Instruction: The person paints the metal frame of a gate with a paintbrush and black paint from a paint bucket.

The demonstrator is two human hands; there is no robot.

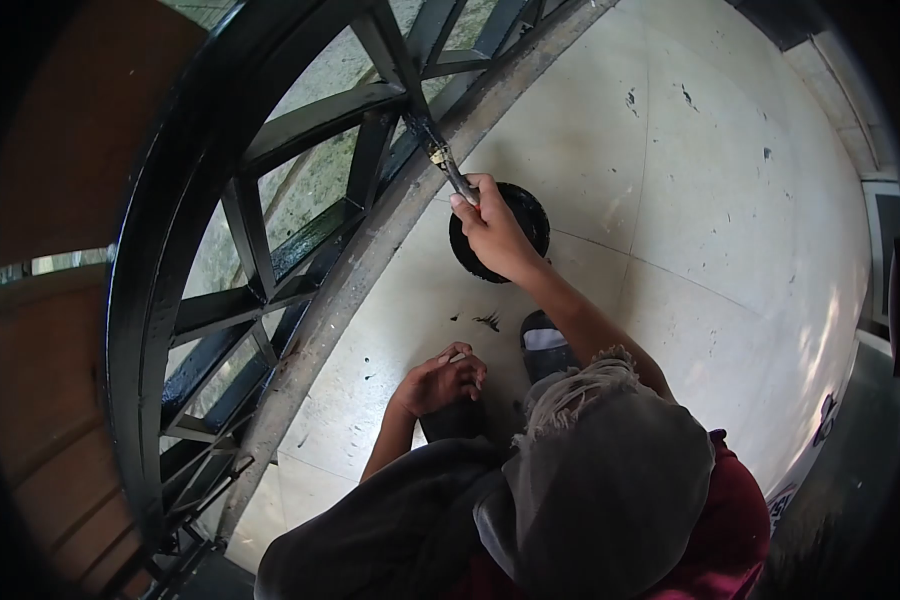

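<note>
My right hand (492,232) is closed around the dark handle of a paintbrush (450,170). The brush's black bristles touch the lower part of a black metal railing (320,115), near a joint between its bars. Beneath my right hand and forearm, a round black container (532,215) stands on the floor, partly covered by them. My left hand (444,380) is near my knee, with its fingers curled loosely; whether they hold anything is not clear.
Light floor tiles (580,200) carry dark paint marks. A raised concrete edge (335,290) runs along the railing's base. My shoe (545,345) is below the container. Brown panels (50,400) stand beyond the railing at left.
</note>
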